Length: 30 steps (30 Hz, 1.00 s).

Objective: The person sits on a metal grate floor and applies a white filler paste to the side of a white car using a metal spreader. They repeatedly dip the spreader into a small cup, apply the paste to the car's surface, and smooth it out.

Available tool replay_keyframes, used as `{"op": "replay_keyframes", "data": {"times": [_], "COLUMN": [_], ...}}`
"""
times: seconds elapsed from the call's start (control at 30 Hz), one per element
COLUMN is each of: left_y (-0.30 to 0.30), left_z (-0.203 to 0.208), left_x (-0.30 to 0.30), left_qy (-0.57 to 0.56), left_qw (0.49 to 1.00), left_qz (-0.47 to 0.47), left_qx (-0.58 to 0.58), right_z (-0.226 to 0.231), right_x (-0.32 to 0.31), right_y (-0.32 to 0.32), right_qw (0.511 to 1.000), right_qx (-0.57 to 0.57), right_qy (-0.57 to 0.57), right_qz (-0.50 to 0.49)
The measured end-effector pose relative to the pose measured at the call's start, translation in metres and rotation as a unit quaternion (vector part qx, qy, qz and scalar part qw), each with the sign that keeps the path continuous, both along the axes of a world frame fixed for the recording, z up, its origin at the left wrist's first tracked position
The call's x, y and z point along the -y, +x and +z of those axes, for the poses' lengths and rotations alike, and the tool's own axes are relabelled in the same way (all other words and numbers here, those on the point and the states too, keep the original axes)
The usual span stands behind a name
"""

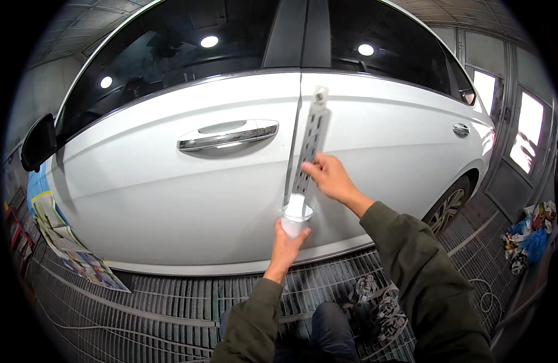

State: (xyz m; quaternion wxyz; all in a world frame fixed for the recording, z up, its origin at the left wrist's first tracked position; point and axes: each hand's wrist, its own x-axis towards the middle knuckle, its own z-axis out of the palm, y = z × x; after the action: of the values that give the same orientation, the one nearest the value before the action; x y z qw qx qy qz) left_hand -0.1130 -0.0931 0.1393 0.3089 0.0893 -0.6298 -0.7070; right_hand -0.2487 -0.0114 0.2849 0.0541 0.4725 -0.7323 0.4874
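Note:
My left hand (285,247) is wrapped round a translucent plastic cup (294,226) with white liquid in it, held upright in front of the car's side. In my right hand (332,176) is a long, flat paint mixing stick (311,133) with dark markings and slots. It leans slightly, its lower end down inside the cup and coated white. The upper end rises in front of the seam between two white car doors (230,187). How deep the tip reaches is hidden by the cup.
A chrome door handle (227,136) is left of the stick. Newspaper and blue masking (73,248) hang near the front, below the black side mirror (39,143). Underfoot is metal grating (176,302). Crumpled paper (389,317) and a hose (488,296) lie on it; more crumpled sheets (530,239) are right.

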Motion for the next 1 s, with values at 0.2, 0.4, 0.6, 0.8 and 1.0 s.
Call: {"op": "replay_keyframes", "data": {"times": [0.2, 0.4, 0.6, 0.8, 1.0], "left_y": [-0.011, -0.018, -0.010, -0.009, -0.014], "left_z": [-0.005, -0.007, -0.004, -0.001, -0.007], "left_x": [0.005, 0.001, 0.002, 0.004, 0.007], "left_qy": [-0.014, -0.020, 0.005, -0.008, -0.020], "left_qw": [1.000, 1.000, 1.000, 0.999, 0.999], "left_qz": [-0.010, -0.009, -0.012, -0.026, -0.011], "left_qx": [-0.023, -0.015, -0.020, -0.020, -0.022], "right_z": [-0.012, -0.017, 0.003, -0.017, -0.027], "right_x": [-0.002, -0.002, -0.003, -0.005, -0.003], "right_y": [0.006, -0.015, -0.005, -0.004, 0.002], "right_qw": [0.999, 0.999, 0.992, 0.998, 0.997], "right_qx": [-0.036, -0.006, 0.082, 0.031, -0.027], "right_qy": [0.011, -0.041, -0.085, -0.040, -0.047], "right_qz": [0.038, 0.024, 0.041, 0.032, 0.046]}}
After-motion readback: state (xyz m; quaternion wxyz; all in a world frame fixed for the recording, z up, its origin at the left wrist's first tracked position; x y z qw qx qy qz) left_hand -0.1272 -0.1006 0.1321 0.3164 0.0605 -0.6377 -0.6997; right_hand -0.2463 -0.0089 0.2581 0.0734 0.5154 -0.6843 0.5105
